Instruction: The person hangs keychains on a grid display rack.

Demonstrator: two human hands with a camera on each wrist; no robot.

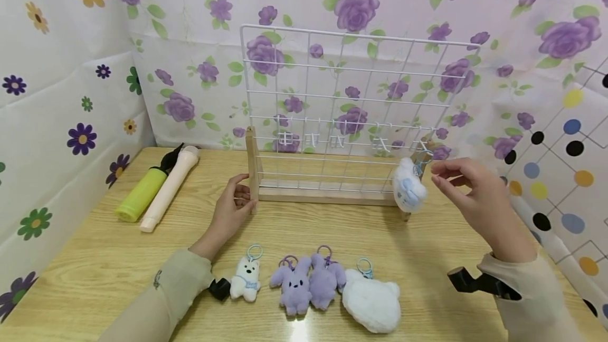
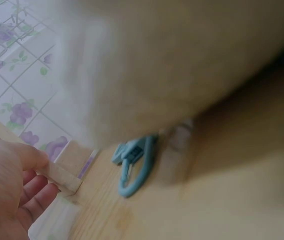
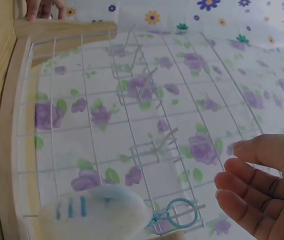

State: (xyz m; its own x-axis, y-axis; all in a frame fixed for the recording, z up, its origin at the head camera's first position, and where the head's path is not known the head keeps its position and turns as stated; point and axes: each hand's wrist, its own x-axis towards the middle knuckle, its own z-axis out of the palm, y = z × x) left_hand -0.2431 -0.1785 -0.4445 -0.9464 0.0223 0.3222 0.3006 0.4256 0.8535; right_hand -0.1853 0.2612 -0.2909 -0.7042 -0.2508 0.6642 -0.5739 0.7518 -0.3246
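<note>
A white wire grid rack [image 1: 328,196] stands upright on a wooden base. My left hand [image 1: 231,206] grips the rack's left wooden end, thumb in front, fingertips behind. From a hook at the rack's right end hangs a white and blue plush keychain [image 1: 408,189]; its blue ring [image 3: 183,212] is looped over the hook in the right wrist view. Just right of this plush, my right hand [image 1: 480,205] is held in the air, fingers loosely bent, holding nothing. A blurred pale plush [image 2: 172,65] and a teal clasp [image 2: 136,167] fill much of the left wrist view.
In front of the rack lie a small white bear keychain [image 1: 246,281], two purple plush keychains [image 1: 295,288] and a larger round white plush [image 1: 372,304]. A yellow-green cylinder [image 1: 142,194] and a pale pink tube [image 1: 171,189] lie at left. More white hooks [image 1: 337,141] hang along the grid.
</note>
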